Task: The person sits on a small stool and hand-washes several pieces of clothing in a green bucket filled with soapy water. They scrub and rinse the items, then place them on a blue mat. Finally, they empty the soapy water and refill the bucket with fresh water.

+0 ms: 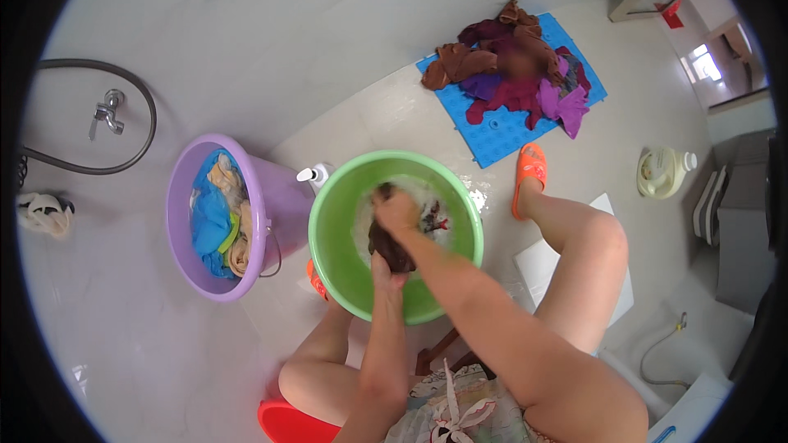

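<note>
A green plastic basin [329, 221] stands on the tiled floor between my legs, with sudsy water in its bottom. Inside it, my left hand [389, 274] holds the near end of a dark brown wet cloth [391, 251]. My right hand [397, 208], slightly blurred, is clenched on the far end of the same cloth, fingers partly hidden. Beside my right hand, a dark and red patterned cloth [434, 216] lies in the suds.
To the left stands a purple bucket [286, 194] of clothes, with a white pump bottle [317, 175] beside it. A blue mat [492, 129] holds piled brown, maroon and purple garments [517, 67]. A detergent jug [662, 172] is at right, a red basin [295, 423] at lower left, a wall tap [109, 112] far left.
</note>
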A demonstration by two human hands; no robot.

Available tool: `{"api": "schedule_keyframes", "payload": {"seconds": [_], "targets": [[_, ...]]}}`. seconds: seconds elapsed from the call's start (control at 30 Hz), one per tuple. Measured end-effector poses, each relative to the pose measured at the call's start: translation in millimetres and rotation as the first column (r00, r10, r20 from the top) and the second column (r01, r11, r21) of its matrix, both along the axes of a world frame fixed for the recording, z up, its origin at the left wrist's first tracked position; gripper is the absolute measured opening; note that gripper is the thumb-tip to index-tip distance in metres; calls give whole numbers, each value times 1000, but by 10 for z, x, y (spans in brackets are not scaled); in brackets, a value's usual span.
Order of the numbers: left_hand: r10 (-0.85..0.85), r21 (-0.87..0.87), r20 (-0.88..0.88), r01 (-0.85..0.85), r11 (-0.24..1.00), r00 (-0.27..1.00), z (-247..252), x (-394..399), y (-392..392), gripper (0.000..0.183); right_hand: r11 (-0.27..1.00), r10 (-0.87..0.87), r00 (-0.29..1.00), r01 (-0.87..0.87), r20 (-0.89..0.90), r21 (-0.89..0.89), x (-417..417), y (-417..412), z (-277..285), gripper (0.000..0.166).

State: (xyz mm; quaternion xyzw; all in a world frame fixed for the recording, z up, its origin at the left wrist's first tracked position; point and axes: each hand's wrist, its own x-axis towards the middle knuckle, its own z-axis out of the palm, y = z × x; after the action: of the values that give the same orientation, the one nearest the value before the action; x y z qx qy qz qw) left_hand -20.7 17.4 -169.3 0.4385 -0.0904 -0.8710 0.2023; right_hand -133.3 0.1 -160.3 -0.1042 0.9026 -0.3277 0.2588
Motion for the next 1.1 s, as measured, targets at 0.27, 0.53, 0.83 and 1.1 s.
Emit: {"api": "schedule_keyframes", "payload": {"seconds": [0.27, 0.53, 0.83, 1.1], "targets": [[-41, -18, 998, 852, 524, 47, -735, -338, -115, 82, 937, -184, 949, 248, -255, 248, 351, 622, -1340, 49], [-237, -196, 663, 471, 860, 710, -1487, -127, -106, 65, 843, -77, 868, -207, 491, 497, 216, 591, -1754, 44], [-255, 131, 295, 225, 965, 921, -1295, 215, -801, 50, 980, 169, 976, -151, 137, -133, 264, 243, -140, 37], [-435, 212, 137, 403, 890, 890, 508, 171, -487, 52, 464, 759, 586, -792, -283, -397, 974, 1260, 1214, 36]]}}
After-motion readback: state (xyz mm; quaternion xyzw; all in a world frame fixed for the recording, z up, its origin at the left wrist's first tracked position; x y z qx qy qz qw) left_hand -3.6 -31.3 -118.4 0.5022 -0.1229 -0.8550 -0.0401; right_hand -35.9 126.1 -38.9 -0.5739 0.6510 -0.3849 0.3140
